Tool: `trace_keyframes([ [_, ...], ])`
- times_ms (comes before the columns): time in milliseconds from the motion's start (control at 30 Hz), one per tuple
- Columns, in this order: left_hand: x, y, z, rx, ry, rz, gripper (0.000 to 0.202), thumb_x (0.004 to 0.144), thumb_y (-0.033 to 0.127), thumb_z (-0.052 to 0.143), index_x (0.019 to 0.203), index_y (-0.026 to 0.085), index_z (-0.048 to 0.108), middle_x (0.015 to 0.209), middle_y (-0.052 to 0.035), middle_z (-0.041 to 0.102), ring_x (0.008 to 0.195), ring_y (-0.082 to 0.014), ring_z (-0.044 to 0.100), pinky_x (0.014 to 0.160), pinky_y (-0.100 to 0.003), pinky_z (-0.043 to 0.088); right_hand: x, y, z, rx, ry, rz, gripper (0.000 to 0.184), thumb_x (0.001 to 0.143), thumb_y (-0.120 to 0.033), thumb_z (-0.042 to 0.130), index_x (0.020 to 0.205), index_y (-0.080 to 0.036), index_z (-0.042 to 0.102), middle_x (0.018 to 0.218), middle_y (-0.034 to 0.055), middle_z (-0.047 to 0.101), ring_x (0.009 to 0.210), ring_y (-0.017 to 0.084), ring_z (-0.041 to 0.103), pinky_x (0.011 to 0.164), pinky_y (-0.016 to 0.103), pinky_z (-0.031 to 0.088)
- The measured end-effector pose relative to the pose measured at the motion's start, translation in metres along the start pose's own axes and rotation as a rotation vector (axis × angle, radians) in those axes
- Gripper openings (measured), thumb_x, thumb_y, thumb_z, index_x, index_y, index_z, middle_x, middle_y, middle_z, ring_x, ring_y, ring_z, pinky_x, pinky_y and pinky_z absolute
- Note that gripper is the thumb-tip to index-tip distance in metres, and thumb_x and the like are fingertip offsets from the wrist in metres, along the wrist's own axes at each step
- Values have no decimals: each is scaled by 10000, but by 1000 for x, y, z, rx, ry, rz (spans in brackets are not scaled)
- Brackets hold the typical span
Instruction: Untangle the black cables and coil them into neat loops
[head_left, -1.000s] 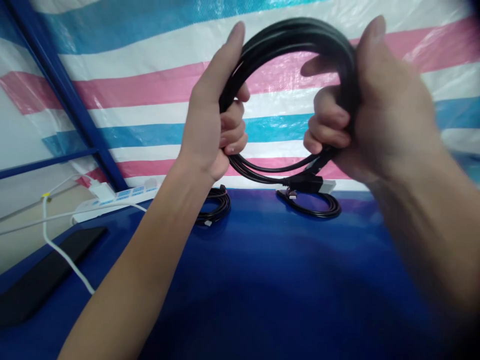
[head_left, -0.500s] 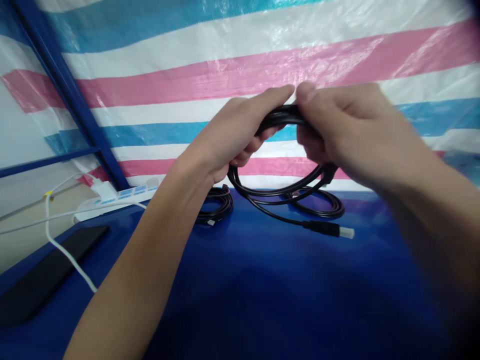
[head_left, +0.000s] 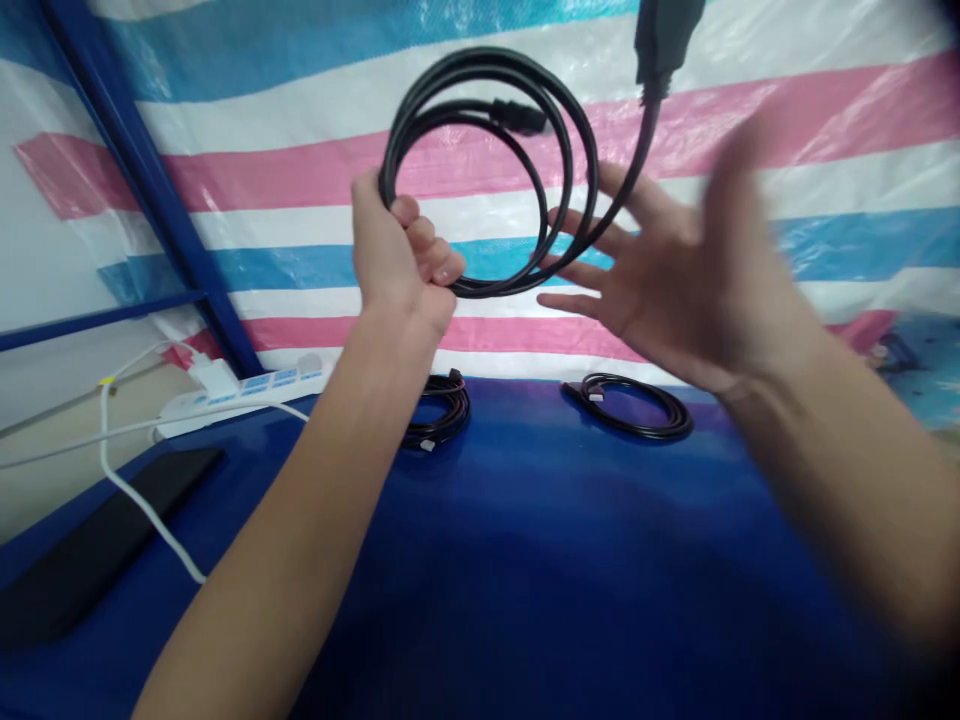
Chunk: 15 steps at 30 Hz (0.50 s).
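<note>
My left hand [head_left: 397, 255] is closed around one side of a coiled black USB cable [head_left: 388, 165], held up above the table. Several loops of it stand open toward me. One plug [head_left: 520, 117] lies across the inside of the coil. The other end, a larger dark connector [head_left: 666, 45], sticks up at the top right and is cut off by the frame edge. Beside the coil's right side, my right hand [head_left: 664, 275] is open with fingers spread, its thumb blurred. Some fingertips reach behind the loops; whether they touch the cable I cannot tell.
On the blue table [head_left: 525, 560] lie two more coiled black cables, one at the left [head_left: 444, 432] and one at the right [head_left: 675, 425]. A white power strip [head_left: 247, 395], a white cord [head_left: 146, 508] and a flat black object [head_left: 112, 540] are at far left. A striped sheet [head_left: 300, 180] hangs behind.
My right hand has let go of the cable and spread open. My left hand has moved left and turned, so the coil now stands up with its loops opened out and its ends raised.
</note>
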<state>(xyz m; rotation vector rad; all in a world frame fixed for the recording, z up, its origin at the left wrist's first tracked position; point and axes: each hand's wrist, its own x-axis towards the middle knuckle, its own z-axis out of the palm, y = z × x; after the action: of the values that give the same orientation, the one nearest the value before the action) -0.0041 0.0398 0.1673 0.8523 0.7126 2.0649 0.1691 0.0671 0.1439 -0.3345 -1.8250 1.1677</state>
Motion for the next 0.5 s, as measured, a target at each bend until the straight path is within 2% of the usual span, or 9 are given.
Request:
trace_keyframes([
  [33, -4, -6, 4, -16, -17, -26, 394, 942, 353, 296, 593, 207, 188, 430, 82, 90, 339, -42, 90, 361, -236, 152, 2, 2, 7, 93, 41, 24, 287, 841, -510, 561, 1030, -296, 527, 1143, 3, 569, 1004, 149, 584, 921, 316, 515],
  [67, -10, -12, 8, -28, -50, -57, 393, 943, 352, 296, 594, 208, 186, 428, 80, 93, 334, -43, 99, 362, -238, 157, 4, 3, 11, 135, 132, 53, 213, 805, -376, 648, 941, -262, 532, 1056, 2, 582, 937, 134, 592, 896, 288, 520],
  [133, -22, -23, 17, -68, -161, -107, 409, 950, 379, 284, 594, 208, 177, 427, 78, 82, 324, -44, 104, 359, -238, 158, 7, 1, 13, 183, 358, 123, 136, 784, -204, 643, 808, -201, 509, 903, 21, 584, 729, 99, 574, 748, 232, 534],
  [200, -32, -29, 24, -90, -314, -116, 439, 957, 429, 257, 588, 209, 166, 429, 77, 65, 315, -43, 103, 353, -231, 166, 7, -4, 8, 216, 483, 171, 85, 798, -144, 587, 772, -178, 514, 714, 3, 530, 486, 52, 418, 534, 199, 467],
  [267, -37, -30, 27, -66, -444, -95, 464, 960, 469, 227, 581, 209, 166, 422, 72, 65, 307, -45, 119, 355, -221, 198, 5, -11, 1, 208, 483, 165, 53, 810, -122, 571, 808, -174, 559, 528, -54, 345, 392, 39, 196, 413, 205, 351],
  [333, -36, -26, 26, 12, -506, -73, 466, 966, 465, 199, 576, 209, 218, 399, 68, 92, 295, -51, 148, 361, -213, 224, 2, -17, -5, 119, 451, 126, 74, 802, -122, 583, 845, -174, 614, 481, -74, 167, 395, 44, 106, 374, 218, 275],
  [400, -32, -20, 23, 118, -517, -59, 450, 966, 459, 224, 600, 209, 305, 375, 69, 141, 282, -55, 175, 359, -202, 213, 0, -20, -9, -28, 417, 111, 112, 770, -128, 593, 857, -168, 652, 455, -74, 153, 384, 42, 119, 358, 229, 223],
  [500, -28, -9, 18, 287, -536, -31, 442, 963, 482, 235, 668, 203, 411, 375, 76, 182, 263, -44, 182, 360, -180, 190, -3, -19, -14, -215, 372, 123, 145, 724, -151, 608, 851, -158, 677, 417, -64, 231, 346, 43, 204, 346, 233, 205],
])
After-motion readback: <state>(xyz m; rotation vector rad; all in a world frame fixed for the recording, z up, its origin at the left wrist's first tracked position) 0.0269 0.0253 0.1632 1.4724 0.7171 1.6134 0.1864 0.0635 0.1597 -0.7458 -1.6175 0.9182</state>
